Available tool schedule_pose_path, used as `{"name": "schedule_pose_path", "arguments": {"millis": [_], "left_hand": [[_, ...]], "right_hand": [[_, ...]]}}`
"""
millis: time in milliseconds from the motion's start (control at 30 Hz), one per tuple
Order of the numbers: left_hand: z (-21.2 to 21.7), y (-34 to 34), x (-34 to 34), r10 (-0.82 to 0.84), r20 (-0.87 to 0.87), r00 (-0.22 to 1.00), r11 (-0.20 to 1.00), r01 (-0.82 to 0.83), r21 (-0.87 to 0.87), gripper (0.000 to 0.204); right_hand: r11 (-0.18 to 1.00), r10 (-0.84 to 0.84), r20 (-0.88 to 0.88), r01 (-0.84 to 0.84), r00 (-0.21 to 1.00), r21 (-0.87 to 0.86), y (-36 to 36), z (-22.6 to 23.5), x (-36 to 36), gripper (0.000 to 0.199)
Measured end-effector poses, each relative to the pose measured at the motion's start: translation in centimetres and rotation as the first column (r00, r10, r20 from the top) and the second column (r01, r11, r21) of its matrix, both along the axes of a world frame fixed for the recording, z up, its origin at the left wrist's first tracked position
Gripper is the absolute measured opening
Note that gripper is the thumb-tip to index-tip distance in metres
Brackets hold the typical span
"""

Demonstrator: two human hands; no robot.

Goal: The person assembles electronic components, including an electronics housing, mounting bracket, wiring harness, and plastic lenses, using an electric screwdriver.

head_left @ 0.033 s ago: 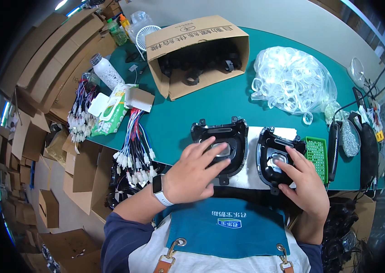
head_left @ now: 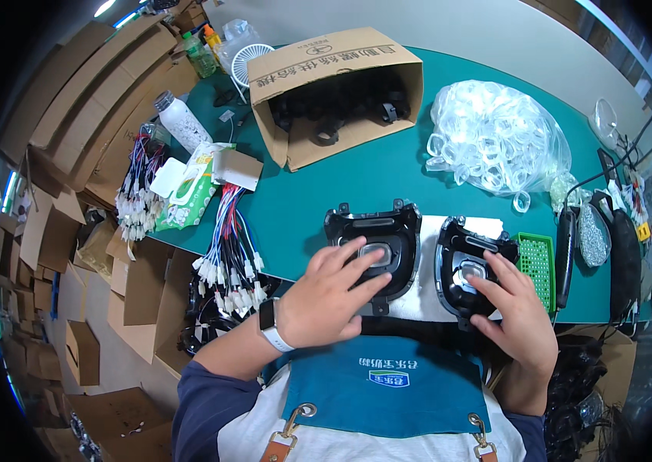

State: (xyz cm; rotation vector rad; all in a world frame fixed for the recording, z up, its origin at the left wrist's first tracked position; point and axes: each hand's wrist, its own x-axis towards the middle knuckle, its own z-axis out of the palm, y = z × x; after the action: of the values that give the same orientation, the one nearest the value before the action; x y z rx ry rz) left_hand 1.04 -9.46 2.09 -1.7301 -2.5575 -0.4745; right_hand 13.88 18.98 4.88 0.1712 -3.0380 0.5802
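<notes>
Two black plastic housings with mounting tabs lie side by side near the table's front edge. Over the left housing (head_left: 403, 258) my left hand (head_left: 324, 296) rests with spread fingers, near the clear, light-rimmed oval piece (head_left: 373, 254) in its middle. My right hand (head_left: 517, 312) reaches onto the right housing (head_left: 447, 279). One of its fingers is at the clear shiny ring-like piece (head_left: 467, 272) there; its other fingers lie apart along the housing's right side. Neither hand grips anything. A white sheet (head_left: 426, 296) lies beneath the housings.
An open carton (head_left: 283, 146) of black parts stands at the back. Right of it sits a bag of clear rings (head_left: 495, 135). A green basket (head_left: 538, 269) and a black-handled tool (head_left: 566, 254) are at the right. Wire bundles (head_left: 229, 262) hang over the left edge.
My left hand's fingers have shifted slightly, uncovering more of the left housing's oval piece. The right hand and both housings stay almost the same.
</notes>
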Motion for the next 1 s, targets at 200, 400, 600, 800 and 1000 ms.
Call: {"name": "schedule_pose_path", "arguments": {"millis": [200,400,600,800,1000], "left_hand": [[-4.2,1.0,0.9,0.030,-0.153,0.988,0.970,0.008,0.242,0.046],[-3.2,0.3,0.6,0.069,-0.162,0.984,0.953,-0.017,0.303,0.034],[-1.8,-1.2,-0.1,0.051,-0.238,0.970,0.979,-0.002,0.203,0.036],[5.7,-0.5,-7.1,-0.209,0.122,0.970,0.972,0.193,0.134,0.041],[0.2,4.0,-19.9,0.271,-0.215,0.938,0.961,-0.275,0.014,0.040]], "right_hand": [[0.997,0.066,-0.146,-0.069,0.987,-0.019,-3.2,-2.8,-0.7,0.044],[0.990,0.139,-0.350,-0.132,0.926,0.042,-4.1,-5.5,-1.7,0.027],[0.977,0.212,-0.373,-0.209,0.903,0.050,-5.1,-5.3,-3.3,0.025],[0.974,0.166,-0.361,-0.211,0.918,-0.088,-4.0,-2.8,-2.8,0.052],[0.939,0.258,-0.444,-0.330,0.858,-0.093,-4.0,2.5,-6.0,0.048]]}}
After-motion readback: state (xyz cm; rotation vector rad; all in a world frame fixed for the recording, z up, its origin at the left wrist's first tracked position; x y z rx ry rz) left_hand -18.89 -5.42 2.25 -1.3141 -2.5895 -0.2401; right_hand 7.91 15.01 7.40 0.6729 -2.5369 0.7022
